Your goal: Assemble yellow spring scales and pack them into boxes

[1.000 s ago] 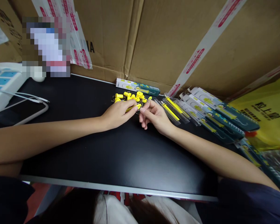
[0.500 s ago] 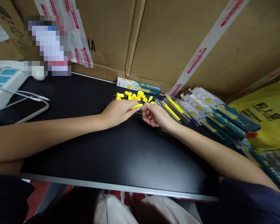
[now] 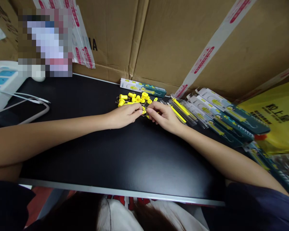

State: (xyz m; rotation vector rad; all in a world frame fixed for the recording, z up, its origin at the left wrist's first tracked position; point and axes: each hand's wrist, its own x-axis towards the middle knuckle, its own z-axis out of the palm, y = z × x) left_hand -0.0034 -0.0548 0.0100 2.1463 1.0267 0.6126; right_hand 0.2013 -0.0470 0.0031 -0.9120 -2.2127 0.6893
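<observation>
Over the far middle of the black table, my left hand (image 3: pixel 125 115) is closed, pinching a yellow plastic strip (image 3: pixel 144 112) with a small hole at its tip. Facing it, my right hand (image 3: pixel 164 117) has its thumb and forefinger pressed together at a thin wire hook (image 3: pixel 146 108), mostly hidden by the fingers. The two sets of fingertips are a small gap apart. Just beyond them lies a pile of yellow plastic caps (image 3: pixel 123 97) with metal springs and wire hooks. Right of my right hand are clear tubes with yellow strips (image 3: pixel 178 113) inside.
A spring scale box (image 3: pixel 143 87) lies along the cardboard wall (image 3: pixel 110 38). More boxes (image 3: pixel 221 118) are stacked at right, by a yellow bag (image 3: pixel 274 115). On the left are a white power strip (image 3: pixel 4 77), cables and a phone-like dark slab (image 3: pixel 9 112).
The yellow strip has sunk further into my left hand, with only its tip showing. My right hand has turned slightly, its fingers curling more around the wire. The view has shifted a little.
</observation>
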